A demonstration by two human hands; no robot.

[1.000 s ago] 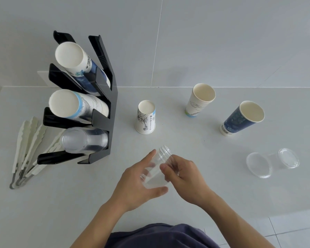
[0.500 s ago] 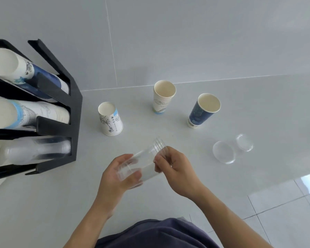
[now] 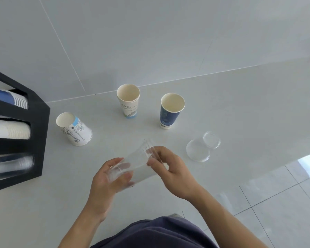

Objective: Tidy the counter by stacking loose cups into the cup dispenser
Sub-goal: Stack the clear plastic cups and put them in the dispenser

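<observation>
Both hands hold a stack of clear plastic cups (image 3: 135,164) tilted above the counter's front. My left hand (image 3: 109,183) wraps the wide lower end; my right hand (image 3: 170,168) pinches the upper end. The black cup dispenser (image 3: 36,133) stands at the left edge, its three slots holding blue paper cups, white paper cups and clear cups. Loose on the counter: a white printed cup (image 3: 74,129) upside down, a white cup (image 3: 128,100) upright, a dark blue cup (image 3: 170,110) upright, and a clear cup (image 3: 202,146) upside down at the right.
The grey counter (image 3: 240,108) meets a grey wall behind. Its front edge runs diagonally at the right, with tiled floor (image 3: 284,203) below. My purple clothing (image 3: 150,233) shows at the bottom.
The view has swung right, so the dispenser slid to the left edge. Both hands kept hold of the clear cups, and the left hand closed further around the wide end.
</observation>
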